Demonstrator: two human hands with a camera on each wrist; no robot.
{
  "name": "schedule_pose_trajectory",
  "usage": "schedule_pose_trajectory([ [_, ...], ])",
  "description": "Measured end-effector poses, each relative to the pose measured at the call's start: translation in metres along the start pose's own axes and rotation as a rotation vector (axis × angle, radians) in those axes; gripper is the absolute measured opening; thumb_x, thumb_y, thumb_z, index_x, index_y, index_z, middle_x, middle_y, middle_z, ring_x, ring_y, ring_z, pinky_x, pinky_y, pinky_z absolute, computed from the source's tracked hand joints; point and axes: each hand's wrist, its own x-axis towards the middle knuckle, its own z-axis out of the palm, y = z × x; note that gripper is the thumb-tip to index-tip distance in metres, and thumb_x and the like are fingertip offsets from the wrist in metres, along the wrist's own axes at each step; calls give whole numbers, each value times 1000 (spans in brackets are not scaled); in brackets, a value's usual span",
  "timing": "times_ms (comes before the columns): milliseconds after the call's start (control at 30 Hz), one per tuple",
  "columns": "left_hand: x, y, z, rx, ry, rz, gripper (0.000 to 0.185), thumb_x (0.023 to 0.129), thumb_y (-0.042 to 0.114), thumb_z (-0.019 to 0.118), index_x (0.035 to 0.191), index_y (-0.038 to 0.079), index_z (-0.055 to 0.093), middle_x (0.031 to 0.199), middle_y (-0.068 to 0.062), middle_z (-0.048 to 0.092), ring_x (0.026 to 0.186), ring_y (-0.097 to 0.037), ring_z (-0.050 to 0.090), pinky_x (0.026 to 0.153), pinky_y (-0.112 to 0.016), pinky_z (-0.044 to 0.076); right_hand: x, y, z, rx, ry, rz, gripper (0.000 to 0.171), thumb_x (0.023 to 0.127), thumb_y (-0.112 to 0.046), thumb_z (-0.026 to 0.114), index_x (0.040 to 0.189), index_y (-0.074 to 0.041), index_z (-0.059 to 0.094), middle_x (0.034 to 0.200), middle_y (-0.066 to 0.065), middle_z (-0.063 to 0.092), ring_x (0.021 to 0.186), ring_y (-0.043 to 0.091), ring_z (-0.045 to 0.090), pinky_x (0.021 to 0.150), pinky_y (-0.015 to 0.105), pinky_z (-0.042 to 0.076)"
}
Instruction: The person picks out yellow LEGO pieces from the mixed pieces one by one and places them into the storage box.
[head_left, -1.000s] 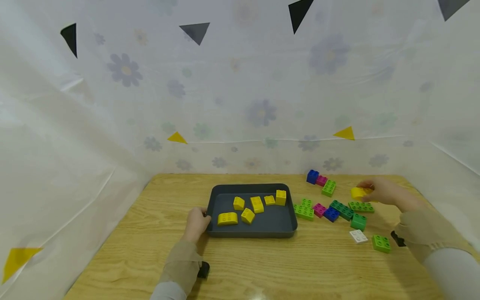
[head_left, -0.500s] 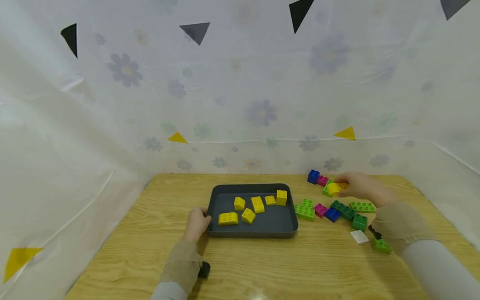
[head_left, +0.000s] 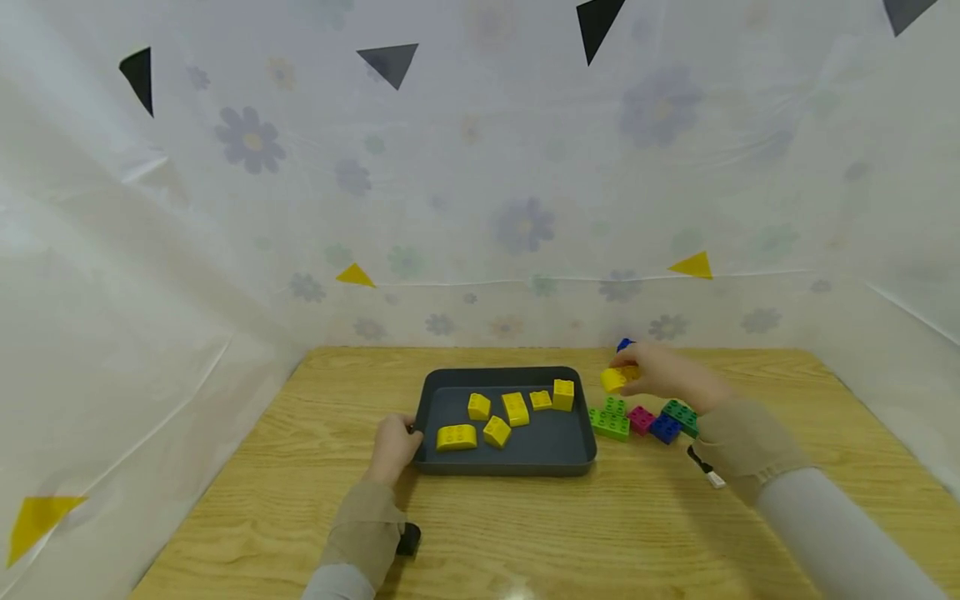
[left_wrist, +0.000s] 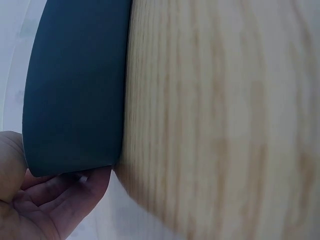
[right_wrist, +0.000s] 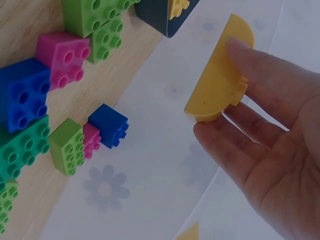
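Note:
My right hand (head_left: 660,371) pinches a yellow toy building brick with a rounded side (right_wrist: 220,75) between thumb and fingers. In the head view it is raised just right of the dark grey tray (head_left: 502,465). Several yellow bricks lie in the tray, among them a long rounded one (head_left: 456,437) and a square one (head_left: 563,395). At the tray's left end my left hand (head_left: 393,448) grips the rim. The left wrist view has its fingers (left_wrist: 75,200) curled against the tray's end wall (left_wrist: 75,100).
Right of the tray lie light green bricks (head_left: 610,423), a pink brick (head_left: 641,419), a blue brick (head_left: 665,428) and a dark green brick (head_left: 681,415). My right hand and sleeve hide others in the head view. A flower-patterned sheet (head_left: 480,183) hangs behind the wooden table (head_left: 525,533).
My right hand has carried the yellow brick leftward from the table's right side to near the tray. My left hand and the tray have stayed in place.

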Motion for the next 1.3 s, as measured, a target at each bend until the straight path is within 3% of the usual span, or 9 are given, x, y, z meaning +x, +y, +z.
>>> schedule_pose_trajectory([
  [333,0,0,1,-11,-1,-4,29,81,-3,55,107,-14,61,98,-25,61,84,-28,59,69,-36,51,21,-28,19,55,-40,-16,34,77,-6,69,109,3,61,102,14,61,87,24,57,78,38,49],
  [767,0,1,1,-19,7,1,28,80,-4,55,105,-14,62,96,-24,62,82,-26,58,67,-35,51,42,-49,40,-49,-135,-41,34,77,-11,71,109,-3,63,105,10,62,91,23,56,82,38,48],
  [967,-1,0,1,-10,11,16,27,79,-4,55,103,-14,63,94,-24,63,79,-25,58,66,-34,52,49,-60,50,-80,-175,-55,34,76,-12,72,108,-1,63,104,10,62,93,24,56,85,39,47],
  [1300,0,1,2,-6,14,11,28,79,-4,55,105,-14,62,98,-26,62,83,-28,59,69,-36,52,64,-73,61,-130,-249,-17,30,74,-9,74,103,-3,64,103,10,61,94,25,56,84,39,48],
])
